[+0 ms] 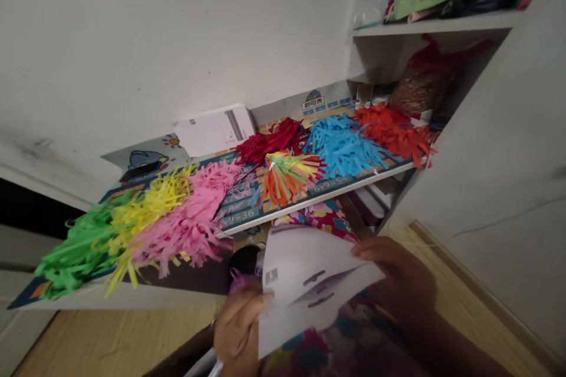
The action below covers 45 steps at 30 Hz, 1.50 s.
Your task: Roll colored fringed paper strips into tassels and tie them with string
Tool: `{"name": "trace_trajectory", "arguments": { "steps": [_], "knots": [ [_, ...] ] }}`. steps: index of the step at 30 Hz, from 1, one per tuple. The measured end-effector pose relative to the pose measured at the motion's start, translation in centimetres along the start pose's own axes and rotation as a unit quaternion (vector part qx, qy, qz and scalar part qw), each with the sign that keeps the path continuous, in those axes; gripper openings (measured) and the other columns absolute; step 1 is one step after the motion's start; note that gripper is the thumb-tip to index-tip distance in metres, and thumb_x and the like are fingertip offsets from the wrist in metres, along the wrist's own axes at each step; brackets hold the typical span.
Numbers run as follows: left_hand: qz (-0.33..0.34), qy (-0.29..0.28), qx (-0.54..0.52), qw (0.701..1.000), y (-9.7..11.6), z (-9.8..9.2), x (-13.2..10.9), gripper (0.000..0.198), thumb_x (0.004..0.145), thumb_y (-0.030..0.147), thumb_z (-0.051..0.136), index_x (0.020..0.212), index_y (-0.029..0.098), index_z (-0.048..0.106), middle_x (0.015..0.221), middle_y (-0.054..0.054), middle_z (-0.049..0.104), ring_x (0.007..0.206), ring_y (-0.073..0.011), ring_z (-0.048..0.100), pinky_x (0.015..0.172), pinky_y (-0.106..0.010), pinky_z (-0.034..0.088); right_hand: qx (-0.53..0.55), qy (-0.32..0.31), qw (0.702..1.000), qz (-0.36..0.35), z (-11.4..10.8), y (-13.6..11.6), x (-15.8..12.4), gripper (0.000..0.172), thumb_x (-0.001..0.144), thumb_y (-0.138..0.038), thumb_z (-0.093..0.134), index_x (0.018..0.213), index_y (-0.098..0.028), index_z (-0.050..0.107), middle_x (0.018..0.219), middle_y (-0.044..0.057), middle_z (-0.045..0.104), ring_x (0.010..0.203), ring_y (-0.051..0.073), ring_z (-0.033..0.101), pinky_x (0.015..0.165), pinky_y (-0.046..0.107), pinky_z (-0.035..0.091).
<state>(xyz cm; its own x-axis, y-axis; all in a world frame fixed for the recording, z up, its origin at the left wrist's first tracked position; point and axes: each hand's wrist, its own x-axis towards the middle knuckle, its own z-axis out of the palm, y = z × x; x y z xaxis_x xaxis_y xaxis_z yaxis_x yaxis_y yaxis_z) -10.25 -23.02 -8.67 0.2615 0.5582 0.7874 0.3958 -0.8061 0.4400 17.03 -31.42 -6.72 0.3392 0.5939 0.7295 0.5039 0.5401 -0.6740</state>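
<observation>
Between my two hands a white sheet of paper (292,306) is held up over my lap, slightly curved, with dark printed marks and what looks like a slit or fold. My left hand (239,324) pinches its left edge. At the upper right corner, my right hand (398,274) grips it between thumb and fingers. Beyond the paper, on the desk, lies a multicoloured paper tassel (287,179) tied with white at one end. Fringed paper bundles lie around it: dark red (274,140), blue (345,144), orange-red (398,129), pink (190,212), yellow (150,200) and green (79,244).
A stack of white printed sheets (216,129) leans near the wall. The narrow desk (239,221) has a times-table mat on it. To the right stands a shelf unit (442,25) holding bags, including a red-topped clear bag (424,82). Wooden floor (145,330) shows below.
</observation>
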Motion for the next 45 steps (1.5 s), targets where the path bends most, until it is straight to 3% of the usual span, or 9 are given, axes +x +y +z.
{"name": "trace_trajectory", "arguments": {
  "steps": [5,10,17,23,28,32,36,42,45],
  "knots": [
    [0.006,0.002,0.006,1.000,1.6,0.6,-0.1,0.018,0.092,0.027,0.061,0.081,0.027,0.076,0.075,0.000,0.067,0.065,-0.0142,0.066,0.056,-0.024,0.055,0.021,-0.008,0.999,0.025,-0.3,1.3,-1.9,0.012,0.091,-0.022,0.063,0.100,-0.026,0.070,0.091,0.004,0.075,0.083,0.019,0.072,0.073,0.032,0.058],
    [0.031,-0.081,-0.008,0.996,1.1,0.3,-1.6,0.023,0.094,0.019,0.054,0.096,0.025,0.076,0.084,-0.001,0.076,0.072,-0.0153,0.072,0.062,-0.024,0.060,0.001,-0.027,1.000,0.008,-0.3,2.4,-3.1,0.011,0.094,-0.023,0.060,0.096,-0.026,0.070,0.087,0.002,0.077,0.078,0.018,0.073,0.071,0.031,0.060],
    [0.024,-0.038,-0.012,0.999,1.3,0.7,-1.6,0.017,0.092,0.020,0.061,0.088,0.025,0.077,0.084,-0.001,0.071,0.074,-0.0152,0.070,0.063,-0.024,0.058,0.055,-0.043,0.997,0.018,-0.7,2.7,-3.7,0.017,0.090,-0.020,0.063,0.103,-0.028,0.071,0.093,0.004,0.075,0.080,0.018,0.072,0.068,0.032,0.058],
    [-0.056,-0.111,-0.001,0.992,1.6,1.4,-3.0,0.021,0.093,0.019,0.055,0.091,0.022,0.076,0.076,0.000,0.073,0.065,-0.0123,0.069,0.059,-0.020,0.055,0.048,-0.038,0.991,0.121,-0.4,3.2,-5.2,0.011,0.083,-0.036,0.073,0.084,-0.025,0.073,0.088,0.006,0.071,0.078,0.021,0.068,0.068,0.034,0.056],
    [-0.194,-0.089,-0.070,0.974,1.0,2.9,-5.8,0.011,0.084,0.028,0.069,0.085,0.019,0.074,0.078,-0.005,0.078,0.068,-0.0164,0.073,0.063,-0.023,0.058,0.068,-0.046,0.980,0.183,0.4,4.8,-8.4,0.015,0.077,-0.037,0.079,0.078,-0.024,0.070,0.100,0.006,0.070,0.091,0.022,0.067,0.077,0.035,0.055],
    [-0.278,-0.084,-0.178,0.940,1.3,3.2,-7.2,0.028,0.073,0.038,0.082,0.090,0.017,0.074,0.084,-0.008,0.077,0.073,-0.0184,0.073,0.066,-0.025,0.058,0.072,-0.047,0.954,0.289,0.8,5.0,-10.2,0.018,0.071,-0.034,0.081,0.070,-0.022,0.067,0.119,0.009,0.066,0.113,0.027,0.061,0.085,0.039,0.054],
    [-0.365,-0.072,-0.227,0.900,1.7,3.4,-7.9,0.038,0.073,0.048,0.082,0.090,0.016,0.072,0.084,-0.008,0.075,0.073,-0.0177,0.070,0.066,-0.026,0.056,0.066,-0.045,0.924,0.374,1.6,4.3,-10.6,0.018,0.068,-0.032,0.078,0.071,-0.022,0.064,0.118,0.010,0.068,0.109,0.026,0.064,0.085,0.037,0.053],
    [-0.483,-0.075,-0.239,0.839,1.6,4.5,-8.9,0.033,0.074,0.047,0.080,0.084,0.017,0.070,0.070,0.000,0.066,0.062,-0.0118,0.059,0.059,-0.022,0.048,0.030,-0.153,0.833,0.531,2.4,3.4,-9.2,0.031,0.065,-0.041,0.076,0.089,-0.023,0.075,0.083,0.005,0.075,0.072,0.023,0.068,0.061,0.031,0.053],
    [-0.526,-0.079,-0.243,0.811,1.6,4.9,-8.9,0.038,0.069,0.050,0.082,0.078,0.016,0.069,0.065,0.001,0.062,0.058,-0.0103,0.053,0.055,-0.021,0.044,0.023,-0.224,0.804,0.550,2.7,3.3,-8.7,0.026,0.068,-0.047,0.070,0.071,-0.022,0.074,0.070,0.004,0.072,0.066,0.023,0.066,0.059,0.029,0.050]
  ]
}}
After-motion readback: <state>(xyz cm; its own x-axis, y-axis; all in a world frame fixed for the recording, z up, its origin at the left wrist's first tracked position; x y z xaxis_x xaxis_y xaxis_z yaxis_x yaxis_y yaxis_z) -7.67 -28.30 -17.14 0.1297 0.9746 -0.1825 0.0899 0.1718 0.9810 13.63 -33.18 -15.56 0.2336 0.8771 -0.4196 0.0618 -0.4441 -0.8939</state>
